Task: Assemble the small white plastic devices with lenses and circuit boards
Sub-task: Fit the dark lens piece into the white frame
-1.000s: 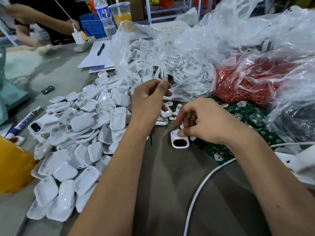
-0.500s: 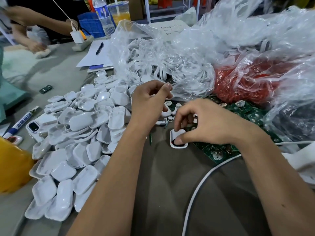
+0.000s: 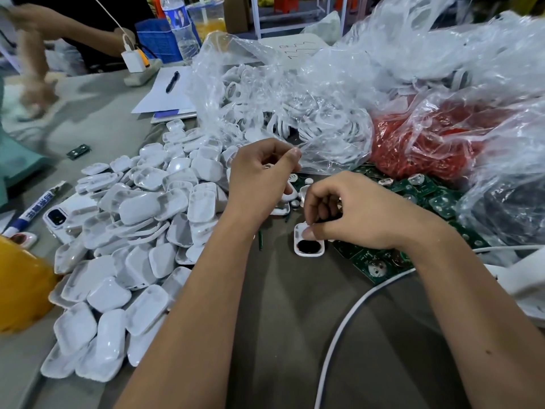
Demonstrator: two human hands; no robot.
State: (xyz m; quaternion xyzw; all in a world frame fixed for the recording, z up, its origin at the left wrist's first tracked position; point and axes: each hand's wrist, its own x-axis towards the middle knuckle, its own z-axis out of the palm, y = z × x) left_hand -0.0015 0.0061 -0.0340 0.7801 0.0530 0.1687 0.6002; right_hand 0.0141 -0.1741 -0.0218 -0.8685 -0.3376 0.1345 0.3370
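A small white housing (image 3: 309, 246) with a dark round opening lies on the grey table between my hands. My right hand (image 3: 356, 212) has its fingers curled, and its thumb and fingertips pinch the housing's far end. My left hand (image 3: 261, 180) is raised just behind it with curled fingers. It pinches a small white part (image 3: 268, 166) against the thumb; what the part is I cannot make out. Green circuit boards (image 3: 376, 264) with round lenses lie spread under and beyond my right hand. A big heap of white shells (image 3: 138, 228) is to the left.
Clear bags of white rings (image 3: 295, 119) and red parts (image 3: 427, 143) crowd the back right. A white cable (image 3: 339, 332) curves across the near table. A phone (image 3: 59, 216), a marker (image 3: 32, 211) and a yellow object (image 3: 20, 284) lie left. Another person (image 3: 38, 84) works at the far left.
My right thumb dipped over the housing's dark opening and has drawn back to the far end, so the opening shows again. My left hand has hardly moved.
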